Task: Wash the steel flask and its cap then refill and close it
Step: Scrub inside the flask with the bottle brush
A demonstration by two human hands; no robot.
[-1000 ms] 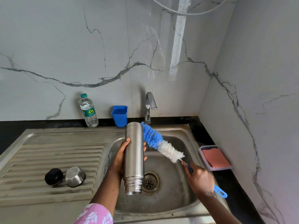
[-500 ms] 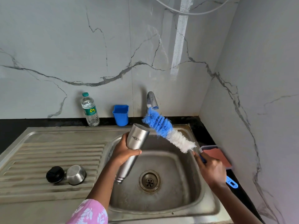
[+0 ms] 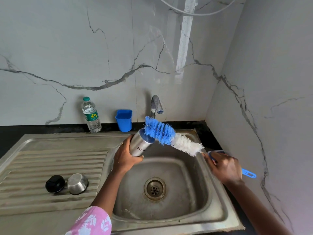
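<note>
My left hand (image 3: 124,157) grips the steel flask (image 3: 141,144) over the sink basin (image 3: 194,211), tilted with its flat base toward the tap. My right hand (image 3: 225,165) holds the blue handle of a bottle brush (image 3: 171,135). The brush's blue bristles touch the flask's base end. On the ribbed drainboard (image 3: 50,160) at the left lie the black stopper (image 3: 55,183) and the steel cap (image 3: 77,183), side by side.
The tap (image 3: 156,104) stands behind the basin with no water running. A plastic water bottle (image 3: 91,115) and a blue cup (image 3: 124,120) stand on the black counter by the wall. The drain (image 3: 155,188) sits mid-basin. A marble wall closes the right side.
The flask has gone from upside down and vertical to tilted with its base toward the tap. The brush has swung up and now touches the base end.
</note>
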